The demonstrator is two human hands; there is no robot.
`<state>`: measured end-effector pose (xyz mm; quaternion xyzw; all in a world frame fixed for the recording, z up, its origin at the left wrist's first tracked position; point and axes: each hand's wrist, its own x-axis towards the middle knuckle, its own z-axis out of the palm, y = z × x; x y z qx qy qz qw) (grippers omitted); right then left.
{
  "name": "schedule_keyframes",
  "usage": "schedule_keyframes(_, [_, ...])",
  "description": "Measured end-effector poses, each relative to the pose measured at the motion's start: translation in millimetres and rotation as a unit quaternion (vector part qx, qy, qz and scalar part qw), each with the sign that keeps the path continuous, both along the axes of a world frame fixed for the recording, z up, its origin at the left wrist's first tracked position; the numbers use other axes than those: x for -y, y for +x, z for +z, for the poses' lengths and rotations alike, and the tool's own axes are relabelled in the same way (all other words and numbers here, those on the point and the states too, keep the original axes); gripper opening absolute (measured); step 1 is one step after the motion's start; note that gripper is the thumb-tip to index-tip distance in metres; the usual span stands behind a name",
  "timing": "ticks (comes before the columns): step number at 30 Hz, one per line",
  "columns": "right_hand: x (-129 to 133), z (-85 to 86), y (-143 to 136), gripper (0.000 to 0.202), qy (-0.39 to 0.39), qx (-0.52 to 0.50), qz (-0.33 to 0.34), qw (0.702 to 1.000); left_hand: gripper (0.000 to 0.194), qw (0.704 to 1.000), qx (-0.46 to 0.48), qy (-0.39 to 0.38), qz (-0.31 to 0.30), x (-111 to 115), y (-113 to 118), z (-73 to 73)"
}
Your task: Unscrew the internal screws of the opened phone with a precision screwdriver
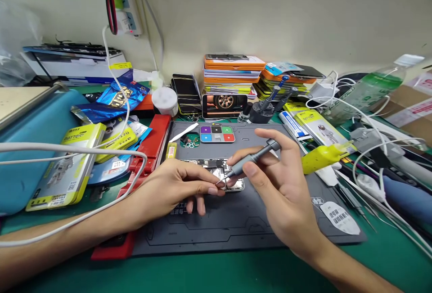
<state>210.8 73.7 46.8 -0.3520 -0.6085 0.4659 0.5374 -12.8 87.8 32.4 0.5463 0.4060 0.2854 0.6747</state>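
My right hand (286, 198) grips a grey precision screwdriver (249, 160), with a finger up by its end cap and the thin bit slanting down to the left. The thumb and forefinger of my left hand (184, 179) are pinched together right at the bit's tip. Whatever lies between those fingertips is too small to make out. Beneath both hands an opened phone (212, 164) lies on the grey work mat (216, 234), its inner boards showing. My fingers cover much of it. Behind it sits a screw tray with coloured squares (217, 134).
A red clamp-like holder (157, 142) runs along the mat's left side. At the back, a propped phone (224, 105) plays a video beside a screwdriver stand (261, 112). A yellow bottle (324, 157), tweezers (354, 200) and cables crowd the right. A white cable (101, 221) crosses my left forearm.
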Motion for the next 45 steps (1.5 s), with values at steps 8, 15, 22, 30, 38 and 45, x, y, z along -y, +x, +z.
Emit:
schedule_keyframes(8, [-1.6,-0.2,0.3,0.037,-0.016,-0.004,0.0,1.0,0.011,1.0,0.011,-0.002,0.0,-1.5,1.3,1.8])
schedule_keyframes(15, [-3.3,-0.2,2.1,0.037,-0.04,-0.012,0.012,0.999,0.012,1.0,0.009,-0.015,-0.01,-0.6,1.6,2.7])
schedule_keyframes(22, [-2.8,-0.7,2.2,0.037,-0.039,-0.014,0.007,0.999,0.012,1.0,0.002,-0.006,-0.017,-0.4,0.8,3.7])
schedule_keyframes(30, [-2.5,-2.4,2.7,0.037,-0.031,-0.005,-0.004,0.999,0.016,1.0,0.015,0.0,-0.021,-0.8,0.8,3.4])
schedule_keyframes(38, [-1.1,0.0,0.0,0.037,0.009,0.033,-0.019,0.999,0.015,1.0,0.007,0.003,-0.02,-2.2,0.5,3.0])
schedule_keyframes(45, [-1.9,1.6,2.0,0.037,-0.031,-0.009,-0.009,0.999,0.017,0.999,0.032,-0.026,-0.029,0.0,0.5,7.5])
